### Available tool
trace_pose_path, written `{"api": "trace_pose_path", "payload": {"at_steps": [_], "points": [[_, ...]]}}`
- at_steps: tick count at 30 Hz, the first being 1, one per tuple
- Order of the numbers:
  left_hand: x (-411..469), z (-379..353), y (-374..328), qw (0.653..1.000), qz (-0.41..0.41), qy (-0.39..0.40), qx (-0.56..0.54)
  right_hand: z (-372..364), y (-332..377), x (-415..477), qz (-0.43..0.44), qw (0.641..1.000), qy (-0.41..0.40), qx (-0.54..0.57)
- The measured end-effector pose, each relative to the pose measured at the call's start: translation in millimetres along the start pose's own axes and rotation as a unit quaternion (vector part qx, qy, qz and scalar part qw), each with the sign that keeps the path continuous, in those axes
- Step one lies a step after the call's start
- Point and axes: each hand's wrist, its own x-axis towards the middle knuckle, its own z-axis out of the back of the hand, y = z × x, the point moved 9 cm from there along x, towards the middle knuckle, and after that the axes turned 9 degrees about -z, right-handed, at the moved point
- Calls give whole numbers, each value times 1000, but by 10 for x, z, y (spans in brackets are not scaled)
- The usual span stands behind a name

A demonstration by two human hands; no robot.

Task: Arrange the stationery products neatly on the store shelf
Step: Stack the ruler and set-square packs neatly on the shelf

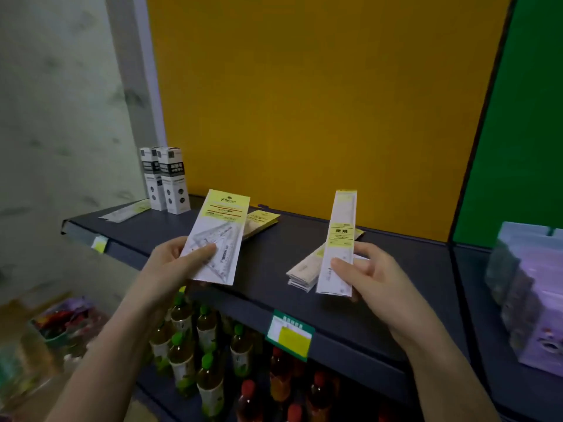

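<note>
The left hand (173, 260) holds the triangle pack (219, 236) over the shelf (274, 278). Well apart to its right, the right hand (374, 275) holds the ruler pack (338, 245) upright. A pack stack (304, 271) lies on the shelf just behind the right hand. A flat pack (262, 220) lies behind the left hand. Two boxes (166, 178) stand farther back and to the left of it. Bottles (195, 345) stand below both hands.

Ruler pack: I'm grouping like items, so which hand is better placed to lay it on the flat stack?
Right, probably. The right hand holds the ruler pack just beside the flat stack; the left hand is busy gripping the triangle pack farther left.
</note>
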Motion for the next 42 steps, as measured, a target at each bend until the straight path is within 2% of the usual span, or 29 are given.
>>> {"api": "trace_pose_path", "payload": {"at_steps": [5, 10, 19, 28, 33, 37, 39, 42], "points": [[703, -21, 170, 998, -38, 49, -10, -36, -67, 210, -15, 994, -101, -25], [1262, -151, 301, 986, -62, 156, -12, -212, -68, 379, -67, 978, -188, -63], [1783, -130, 534, 964, -119, 231, 60, -405, -83, 538, -162, 930, -267, -193], [1904, -113, 622, 963, -124, 231, 56, -348, -15, 549, -227, 878, -282, -312], [1922, -158, 619, 959, -134, 238, 80, -290, 28, 469, -229, 835, -327, -379], [1939, -149, 611, 943, -159, 211, 204, -287, 62, 427, -196, 829, -364, -377], [1934, -95, 534, 915, -192, 171, 311, -316, 67, 419, -177, 826, -371, -385], [1896, -61, 440, 882, -226, 135, 392, -369, 71, 389, -155, 833, -371, -380]]}}
